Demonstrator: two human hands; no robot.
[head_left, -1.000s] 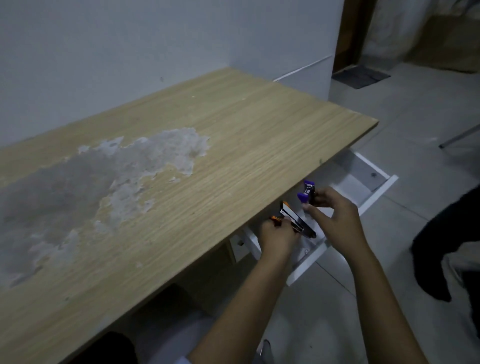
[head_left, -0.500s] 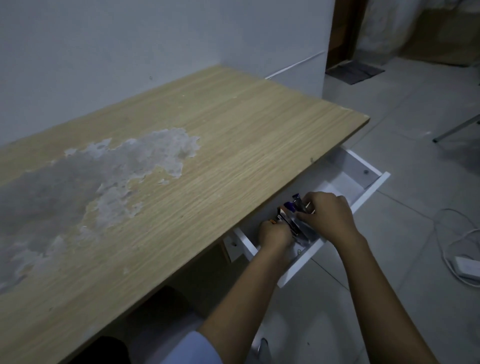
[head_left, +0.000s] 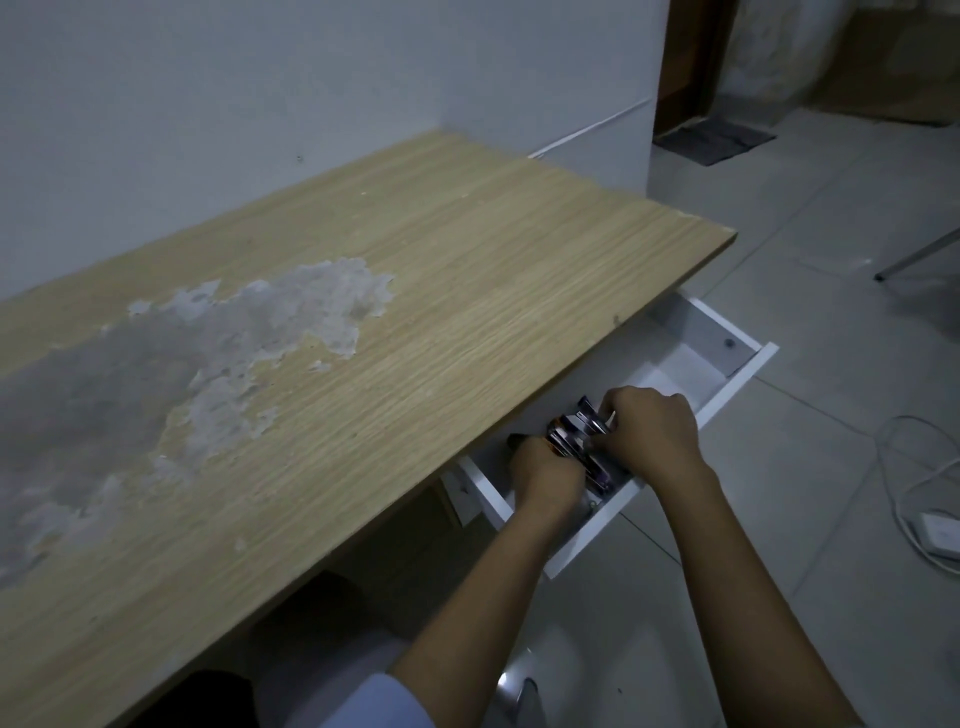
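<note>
A white drawer (head_left: 727, 395) is pulled out from under the wooden desk (head_left: 415, 291). Both hands reach down into it. My left hand (head_left: 545, 473) grips an orange-handled metal stapler (head_left: 563, 441), most of it hidden by the fingers. My right hand (head_left: 649, 436) curls round a purple stapler (head_left: 589, 415) right beside the first one. The two tools lie close together in the left half of the drawer.
The desk top has a big patch of peeled veneer (head_left: 197, 353). A white cable and adapter (head_left: 935, 530) lie on the tiled floor at the right. A dark mat (head_left: 714, 140) lies by the doorway. A metal leg (head_left: 914, 254) slants in at the far right.
Both hands have moved down from above the drawer into it, carrying the two staplers with them. The view has shifted slightly to the right.
</note>
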